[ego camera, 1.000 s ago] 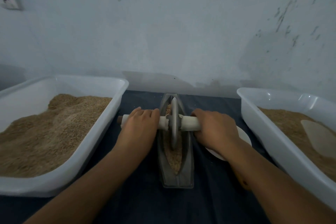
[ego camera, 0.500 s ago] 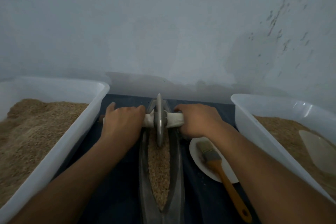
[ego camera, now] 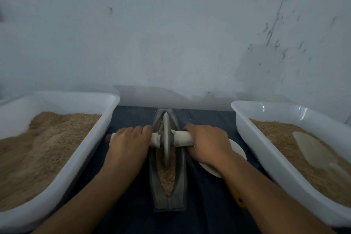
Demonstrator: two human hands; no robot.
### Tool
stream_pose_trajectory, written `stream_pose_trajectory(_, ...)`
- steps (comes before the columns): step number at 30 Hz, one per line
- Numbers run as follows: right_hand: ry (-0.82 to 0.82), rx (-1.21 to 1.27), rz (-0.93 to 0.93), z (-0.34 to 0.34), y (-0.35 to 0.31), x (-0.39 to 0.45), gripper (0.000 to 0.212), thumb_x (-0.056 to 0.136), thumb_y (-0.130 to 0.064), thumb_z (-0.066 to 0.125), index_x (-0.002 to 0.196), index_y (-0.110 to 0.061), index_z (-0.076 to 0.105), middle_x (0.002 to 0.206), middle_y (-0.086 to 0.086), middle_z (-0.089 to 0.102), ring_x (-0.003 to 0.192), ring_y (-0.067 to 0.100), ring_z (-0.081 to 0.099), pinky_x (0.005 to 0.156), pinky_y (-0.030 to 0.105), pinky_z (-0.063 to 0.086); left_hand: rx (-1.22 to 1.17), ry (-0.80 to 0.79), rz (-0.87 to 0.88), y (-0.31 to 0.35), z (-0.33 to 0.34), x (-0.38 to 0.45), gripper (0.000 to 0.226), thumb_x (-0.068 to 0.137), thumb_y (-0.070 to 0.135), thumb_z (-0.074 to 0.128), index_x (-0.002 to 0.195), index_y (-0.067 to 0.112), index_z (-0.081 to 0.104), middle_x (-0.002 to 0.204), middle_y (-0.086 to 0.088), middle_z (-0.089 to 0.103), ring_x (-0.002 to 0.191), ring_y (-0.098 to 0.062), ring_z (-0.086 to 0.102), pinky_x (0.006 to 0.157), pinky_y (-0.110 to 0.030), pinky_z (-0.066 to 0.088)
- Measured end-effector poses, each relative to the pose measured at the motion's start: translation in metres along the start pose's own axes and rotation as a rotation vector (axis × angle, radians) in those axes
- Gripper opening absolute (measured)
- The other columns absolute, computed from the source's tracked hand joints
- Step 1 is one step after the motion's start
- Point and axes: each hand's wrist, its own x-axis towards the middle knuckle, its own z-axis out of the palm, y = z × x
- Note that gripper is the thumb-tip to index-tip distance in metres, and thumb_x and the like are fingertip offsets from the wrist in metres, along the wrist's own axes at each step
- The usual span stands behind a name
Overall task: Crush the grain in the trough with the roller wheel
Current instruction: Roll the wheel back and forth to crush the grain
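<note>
Between two white bins, both hands clasp fingers around the roller wheel's axle, mid-trough, grain lying nearer.

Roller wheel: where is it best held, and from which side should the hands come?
By the white-wrapped axle on either side of the roller wheel, from above: the bar sticks out across the trough, as the left hand and right hand grip it now.
</note>
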Motion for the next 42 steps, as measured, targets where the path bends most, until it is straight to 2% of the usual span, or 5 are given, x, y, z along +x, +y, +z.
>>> stream_pose_trajectory(12, 0.118, 0.030, -0.007, -0.013, -0.011, -0.054, 0.028, 0.091, -0.042, 0.059, 0.118, -0.036, 0.056, 0.105, -0.009, 0.066, 0.093, 0.017, 0.063, 0.079, 0.037, 0.048, -0.084, 0.073, 0.017, 0.012, -0.015, -0.040, 0.054, 0.090, 0.029, 0.062, 0.139, 0.023, 0.038, 0.130, 0.004, 0.055, 0.117, -0.016, 0.053, 0.106, -0.033, 0.037)
stream_pose_trajectory(24, -0.017, -0.032, 0.053, 0.002, 0.002, 0.002, 0.034, 0.085, -0.050, 0.062, 0.118, -0.041, 0.057, 0.100, -0.011, 0.068, 0.090, 0.018, 0.064, 0.060, 0.032, 0.033, -0.108, 0.046, -0.010, 0.003, 0.005, 0.006, 0.027, 0.090, 0.028, 0.065, 0.111, 0.027, 0.050, 0.105, 0.007, 0.062, 0.093, -0.014, 0.060, 0.083, -0.029, 0.041)
stream_pose_trajectory(30, -0.081, -0.077, 0.053, 0.005, 0.008, 0.039, 0.030, 0.076, -0.044, 0.061, 0.106, -0.040, 0.059, 0.077, -0.012, 0.056, 0.067, 0.015, 0.050, 0.049, 0.026, 0.023, -0.042, 0.004, -0.026, -0.007, 0.020, 0.040, 0.020, 0.092, 0.021, 0.061, 0.107, 0.023, 0.048, 0.099, 0.004, 0.064, 0.080, -0.015, 0.057, 0.071, -0.029, 0.035)
stream_pose_trajectory(37, -0.260, -0.053, 0.005, 0.000, 0.015, 0.074, 0.047, 0.076, -0.044, 0.065, 0.121, -0.052, 0.055, 0.106, -0.016, 0.066, 0.093, 0.014, 0.062, 0.057, 0.029, 0.033, -0.020, -0.050, -0.067, -0.010, 0.025, 0.060, 0.023, 0.091, 0.017, 0.062, 0.108, 0.021, 0.048, 0.099, 0.001, 0.063, 0.087, -0.020, 0.062, 0.073, -0.032, 0.040)
stream_pose_trajectory(42, -0.245, -0.023, 0.033, 0.003, 0.016, 0.066, 0.045, 0.075, -0.042, 0.067, 0.118, -0.049, 0.055, 0.103, -0.014, 0.066, 0.092, 0.016, 0.062, 0.062, 0.031, 0.038, -0.006, -0.009, -0.065, -0.006, 0.024, 0.057, 0.024, 0.090, 0.016, 0.061, 0.094, 0.022, 0.038, 0.096, 0.002, 0.063, 0.084, -0.018, 0.061, 0.075, -0.032, 0.040)
